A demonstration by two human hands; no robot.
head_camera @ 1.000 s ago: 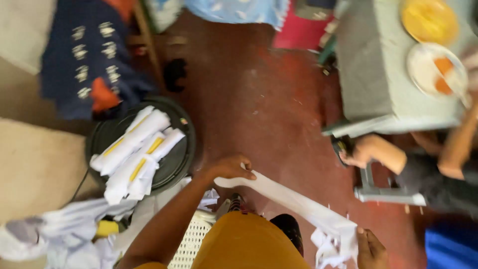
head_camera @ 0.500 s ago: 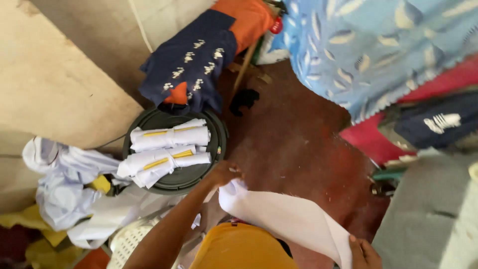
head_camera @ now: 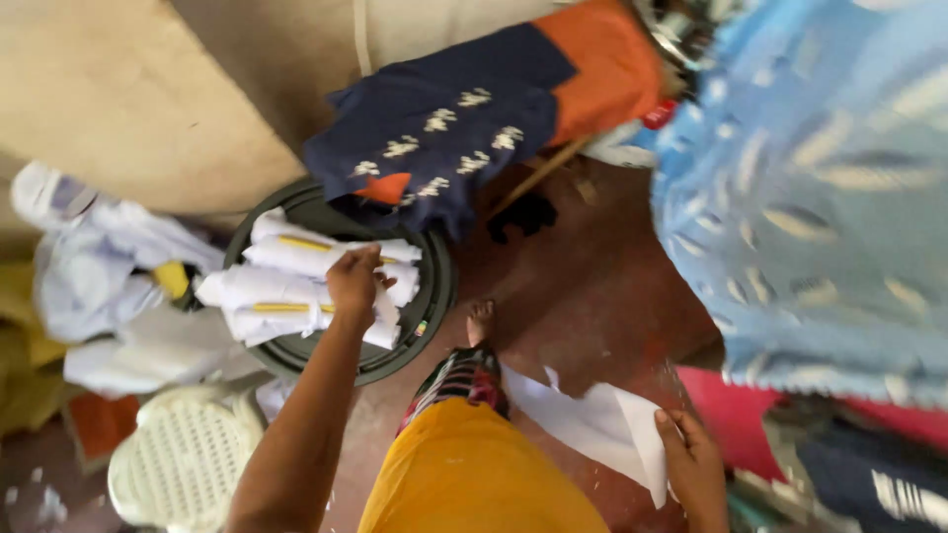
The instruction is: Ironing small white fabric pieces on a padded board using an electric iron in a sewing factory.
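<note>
My left hand (head_camera: 354,279) reaches out over a dark round lid (head_camera: 434,296) on the floor and rests, fingers curled, on a pile of rolled white cloths with yellow stripes (head_camera: 286,286). Whether the fingers grip a roll I cannot tell. My right hand (head_camera: 691,464) hangs low at the lower right and holds a white sheet of fabric (head_camera: 602,424) by its edge; the sheet trails toward my leg. My yellow garment (head_camera: 474,474) and bare foot (head_camera: 481,321) show below.
A navy and orange cloth (head_camera: 464,118) drapes behind the lid. A blue patterned fabric (head_camera: 820,197) fills the right. A heap of white garments (head_camera: 109,286) lies at the left, a white plastic stool (head_camera: 178,459) below it. The floor (head_camera: 583,276) is red-brown.
My left hand let go of the white sheet and moved out onto the rolled cloths on the lid. The right hand still holds the sheet. The camera swung left.
</note>
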